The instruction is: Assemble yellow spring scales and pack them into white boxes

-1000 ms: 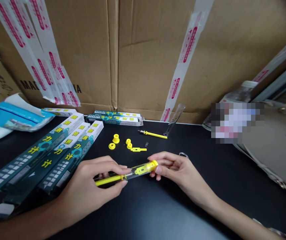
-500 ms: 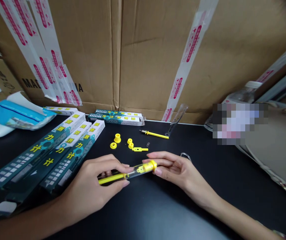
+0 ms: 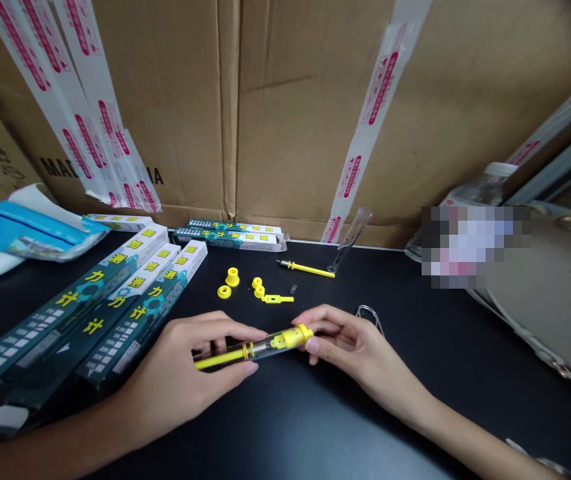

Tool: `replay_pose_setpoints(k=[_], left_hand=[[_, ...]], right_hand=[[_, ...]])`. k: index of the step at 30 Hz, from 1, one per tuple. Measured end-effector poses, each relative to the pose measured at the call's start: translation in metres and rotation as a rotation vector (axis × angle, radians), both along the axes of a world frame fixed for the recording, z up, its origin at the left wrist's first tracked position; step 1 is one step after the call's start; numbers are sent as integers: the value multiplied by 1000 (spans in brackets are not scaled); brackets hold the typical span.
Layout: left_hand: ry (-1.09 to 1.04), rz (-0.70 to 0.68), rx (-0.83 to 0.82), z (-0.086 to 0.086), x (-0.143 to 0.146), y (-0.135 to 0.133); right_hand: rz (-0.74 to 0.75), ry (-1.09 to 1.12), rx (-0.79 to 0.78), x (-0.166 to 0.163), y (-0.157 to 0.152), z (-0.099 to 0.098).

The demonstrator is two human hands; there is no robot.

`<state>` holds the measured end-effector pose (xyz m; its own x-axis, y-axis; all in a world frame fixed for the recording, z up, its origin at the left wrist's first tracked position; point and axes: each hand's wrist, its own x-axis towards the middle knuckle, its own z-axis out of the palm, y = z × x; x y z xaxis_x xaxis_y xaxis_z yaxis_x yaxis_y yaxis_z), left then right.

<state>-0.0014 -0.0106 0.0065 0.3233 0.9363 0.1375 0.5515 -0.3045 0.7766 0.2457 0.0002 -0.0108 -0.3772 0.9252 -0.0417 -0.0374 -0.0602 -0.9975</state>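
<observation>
A clear tubular spring scale (image 3: pixel 265 348) with yellow inner parts lies slantwise between my hands above the black table. My left hand (image 3: pixel 200 363) is closed round its left part, thumb below and fingers above. At the right end, the fingertips of my right hand (image 3: pixel 348 340) pinch the yellow end cap (image 3: pixel 305 333). Beyond my hands lie a yellow flanged cap (image 3: pixel 232 277), a yellow ring (image 3: pixel 224 292), two small yellow pieces (image 3: pixel 258 288), a flat yellow hook piece (image 3: pixel 280 299) and a small spring (image 3: pixel 294 289).
Several spring scale boxes (image 3: pixel 130 293) lie at the left, others (image 3: pixel 230 237) against the cardboard (image 3: pixel 285 133). A yellow rod (image 3: pixel 312 269) and a clear tube (image 3: pixel 352 240) lie behind. A metal ring (image 3: pixel 371 315), a bottle (image 3: pixel 488 187) and a beige bag (image 3: pixel 540 287) are on the right.
My right hand's fingers have shifted slightly on the yellow end cap. My left hand keeps its grip on the tube. The whole view has moved a little.
</observation>
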Motion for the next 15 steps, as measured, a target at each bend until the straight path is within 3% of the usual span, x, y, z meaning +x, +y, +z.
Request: replay_pose_setpoints(k=[6,15], left_hand=[[-94,29,-133,-1,-2,2],[-147,38,-199,-3,-4,4]], right_hand=[[-13,-24,50,0,-1,0],[-36,40,37,-2,-2,2]])
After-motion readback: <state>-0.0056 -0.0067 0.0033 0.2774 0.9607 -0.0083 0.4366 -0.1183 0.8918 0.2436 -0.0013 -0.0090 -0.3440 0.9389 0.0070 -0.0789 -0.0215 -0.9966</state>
